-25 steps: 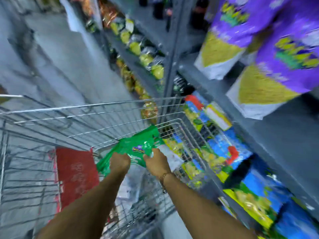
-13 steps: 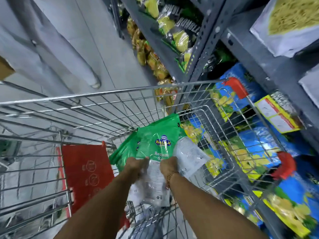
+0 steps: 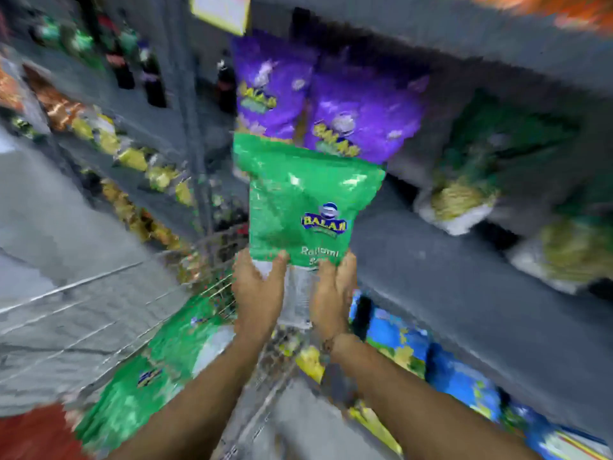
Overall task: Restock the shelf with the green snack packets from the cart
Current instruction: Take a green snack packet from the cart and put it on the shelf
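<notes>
Green packet [image 3: 298,207] lifted from cart [image 3: 99,293]; both hands' fingers [image 3: 282,260] clamp it (purple packets [image 3: 331,104] behind).

Hands: two, the left hand [image 3: 257,287] and the right hand [image 3: 333,293], both gripping the bottom end of one packet.
Green snack packets: two countable; one held green packet [image 3: 298,200] raised upright, one green packet in the cart [image 3: 146,376]. Blur prevents ruling on more.
Purple packets: two on the shelf, left purple packet [image 3: 268,84] and right purple packet [image 3: 361,117], side by side.
Carts: one wire cart [image 3: 109,293].
Dark bottles: several on the upper left shelf, count not determinable, blurred.
Blue packets: lower shelf, count not determinable.
</notes>
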